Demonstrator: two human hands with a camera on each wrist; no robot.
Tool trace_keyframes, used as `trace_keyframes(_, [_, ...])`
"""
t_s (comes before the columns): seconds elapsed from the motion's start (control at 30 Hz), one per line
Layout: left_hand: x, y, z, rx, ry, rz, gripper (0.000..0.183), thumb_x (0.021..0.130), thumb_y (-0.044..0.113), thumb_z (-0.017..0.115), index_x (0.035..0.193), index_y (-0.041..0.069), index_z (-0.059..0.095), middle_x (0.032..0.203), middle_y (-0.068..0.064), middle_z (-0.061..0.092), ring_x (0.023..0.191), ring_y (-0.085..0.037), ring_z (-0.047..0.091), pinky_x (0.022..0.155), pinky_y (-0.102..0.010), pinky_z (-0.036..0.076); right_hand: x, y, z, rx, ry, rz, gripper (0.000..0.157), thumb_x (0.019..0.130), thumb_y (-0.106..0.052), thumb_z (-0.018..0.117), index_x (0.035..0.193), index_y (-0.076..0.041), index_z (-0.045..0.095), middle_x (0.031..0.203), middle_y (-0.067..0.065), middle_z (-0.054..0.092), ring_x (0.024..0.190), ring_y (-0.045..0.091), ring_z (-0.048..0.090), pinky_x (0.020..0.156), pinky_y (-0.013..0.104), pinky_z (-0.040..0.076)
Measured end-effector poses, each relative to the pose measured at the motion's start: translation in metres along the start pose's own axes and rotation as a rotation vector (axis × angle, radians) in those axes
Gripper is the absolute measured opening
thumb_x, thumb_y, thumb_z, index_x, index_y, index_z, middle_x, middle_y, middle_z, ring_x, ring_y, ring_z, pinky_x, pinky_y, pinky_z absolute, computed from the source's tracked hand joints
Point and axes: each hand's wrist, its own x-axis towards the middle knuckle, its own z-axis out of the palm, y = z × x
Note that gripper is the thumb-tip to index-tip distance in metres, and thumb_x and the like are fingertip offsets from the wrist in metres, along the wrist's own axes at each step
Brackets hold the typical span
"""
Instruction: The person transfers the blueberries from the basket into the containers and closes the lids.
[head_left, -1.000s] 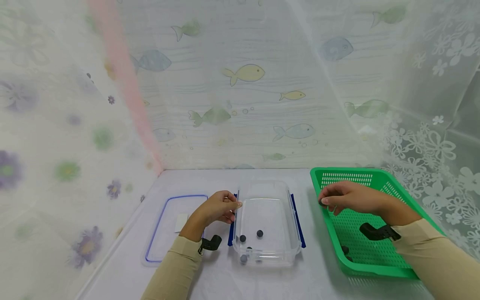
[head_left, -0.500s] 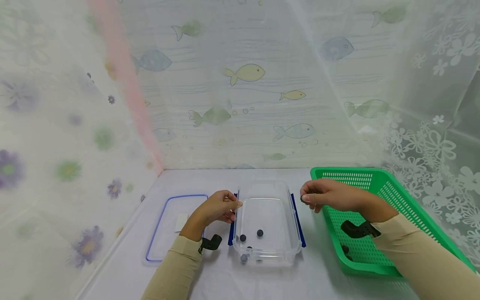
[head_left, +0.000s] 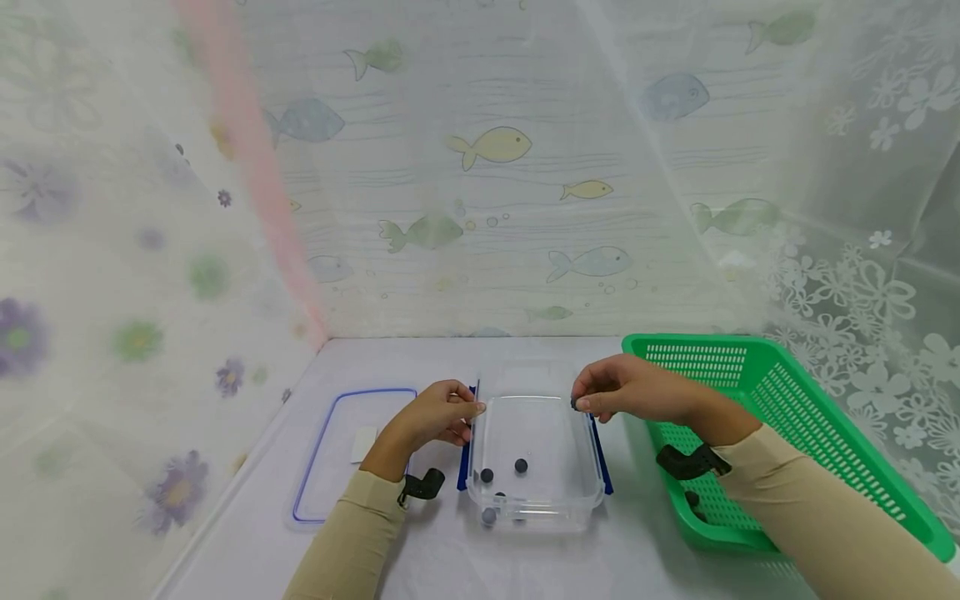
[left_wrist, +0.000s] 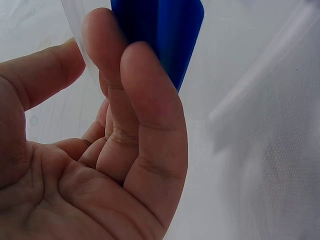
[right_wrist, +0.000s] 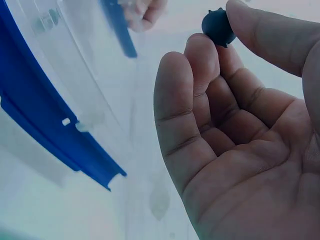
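In the head view a clear plastic food container (head_left: 555, 505) with blue side latches stands mid-table, holding several blueberries (head_left: 521, 466) toward its near end. My left hand (head_left: 435, 414) grips its left side; the left wrist view has the thumb at the clear wall and curled fingers against the blue latch (left_wrist: 160, 30). Over the container's right rim is my right hand (head_left: 633, 390), pinching one blueberry (right_wrist: 218, 27) between thumb and fingertips. A green basket (head_left: 731, 542) at the right has a few blueberries (head_left: 691, 498) in its near left corner, partly hidden by its wall.
A clear lid (head_left: 337, 450) with a blue seal and a white label lies left of the container, partly behind the left forearm. Fish-printed sheeting (head_left: 495, 146) hangs behind the white table, with flowered sheeting on both sides.
My right hand has moved left from over the basket's edge to the container's right rim, carrying the blueberry. The left hand and container have stayed in place.
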Motion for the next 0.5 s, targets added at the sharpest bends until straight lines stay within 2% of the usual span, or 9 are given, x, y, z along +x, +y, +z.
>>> trace_keyframes(0.1, [0.0,0.0,0.0,0.004,0.002,0.0,0.037,0.097,0.03,0.074,0.117,0.005,0.057,0.088,-0.01,0.067,0.063,-0.018,0.066,0.064,-0.033,0.062,0.004,-0.001,0.003,0.014,-0.013,0.006,0.026,0.101,-0.027,0.069,0.114,-0.004,0.069,0.101,0.008,0.069,0.091,0.032,0.067,0.086,0.041,0.06])
trace_keyframes(0.3, [0.0,0.001,0.0,-0.002,-0.004,-0.004,0.036,0.097,0.029,0.074,0.116,0.004,0.057,0.087,-0.009,0.068,0.063,-0.017,0.066,0.064,-0.033,0.062,0.01,-0.005,0.009,0.036,-0.018,0.015,0.023,0.101,-0.028,0.07,0.113,-0.009,0.071,0.103,0.008,0.07,0.094,0.037,0.066,0.085,0.042,0.061])
trace_keyframes(0.5, [0.0,0.001,-0.001,-0.002,-0.004,-0.002,0.036,0.097,0.029,0.074,0.117,0.004,0.057,0.086,-0.009,0.068,0.062,-0.017,0.066,0.064,-0.032,0.062,0.013,-0.007,0.012,0.035,-0.027,0.008,0.024,0.101,-0.027,0.069,0.114,-0.007,0.071,0.103,0.008,0.07,0.091,0.028,0.067,0.085,0.038,0.06])
